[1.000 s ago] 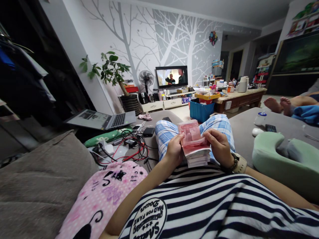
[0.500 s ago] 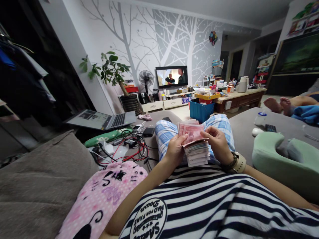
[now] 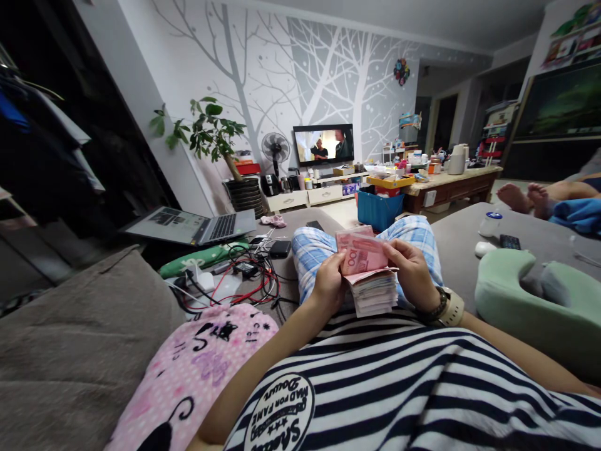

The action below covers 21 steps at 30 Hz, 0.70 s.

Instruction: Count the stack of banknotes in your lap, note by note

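A thick stack of banknotes [image 3: 374, 294] is folded over between my hands, above my lap. Its red top notes bend away from me and its paler ends hang toward my shirt. My left hand [image 3: 329, 282] is closed round the left side of the stack, thumb on top. My right hand [image 3: 413, 270] pinches the right edge of a red 100 banknote [image 3: 360, 255] between thumb and fingers. A beige watch [image 3: 451, 307] and a dark bracelet are on my right wrist. The fingers beneath the notes are hidden.
To the left lie an open laptop [image 3: 188, 227], tangled cables [image 3: 263, 275] and a pink cat-print cushion [image 3: 206, 363]. A green neck pillow [image 3: 511, 288], a white mouse [image 3: 485, 249] and a remote [image 3: 509, 242] rest on the right. Another person's bare feet [image 3: 526, 195] show at far right.
The top red note now lies flatter and more fully exposed, its 100 showing. My right hand has shifted slightly right along with its edge. My left thumb has drawn back a little.
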{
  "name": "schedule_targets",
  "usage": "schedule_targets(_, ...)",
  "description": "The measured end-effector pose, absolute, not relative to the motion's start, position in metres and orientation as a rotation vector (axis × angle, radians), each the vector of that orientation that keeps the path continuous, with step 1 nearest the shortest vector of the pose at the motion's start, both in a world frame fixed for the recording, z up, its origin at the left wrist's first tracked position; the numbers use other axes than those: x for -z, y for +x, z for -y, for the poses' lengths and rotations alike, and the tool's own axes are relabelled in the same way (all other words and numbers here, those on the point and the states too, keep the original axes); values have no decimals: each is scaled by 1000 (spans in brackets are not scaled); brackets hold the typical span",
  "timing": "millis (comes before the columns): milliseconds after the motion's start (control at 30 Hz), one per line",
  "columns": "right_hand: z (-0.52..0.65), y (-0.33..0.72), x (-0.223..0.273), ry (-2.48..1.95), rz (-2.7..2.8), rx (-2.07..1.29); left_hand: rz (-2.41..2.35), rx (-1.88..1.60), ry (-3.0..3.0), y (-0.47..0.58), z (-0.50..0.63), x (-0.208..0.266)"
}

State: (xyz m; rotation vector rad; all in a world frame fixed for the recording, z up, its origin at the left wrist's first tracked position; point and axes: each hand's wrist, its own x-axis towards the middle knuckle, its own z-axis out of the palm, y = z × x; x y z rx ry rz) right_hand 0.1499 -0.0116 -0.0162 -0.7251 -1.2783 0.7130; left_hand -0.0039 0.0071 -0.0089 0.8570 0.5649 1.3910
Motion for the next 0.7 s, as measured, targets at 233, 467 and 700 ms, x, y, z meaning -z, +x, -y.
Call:
schedule_targets(233, 17, 150, 17, -684, 1355, -649, -593, -1373, 885, -6, 1, 4)
schedule_targets(467, 17, 148, 15, -676, 1350, -656, -586, -1372, 888, -5, 1, 3)
schedule_targets(700, 17, 150, 16, -674, 1353, -652, -602, -1366, 915, -8, 9, -2)
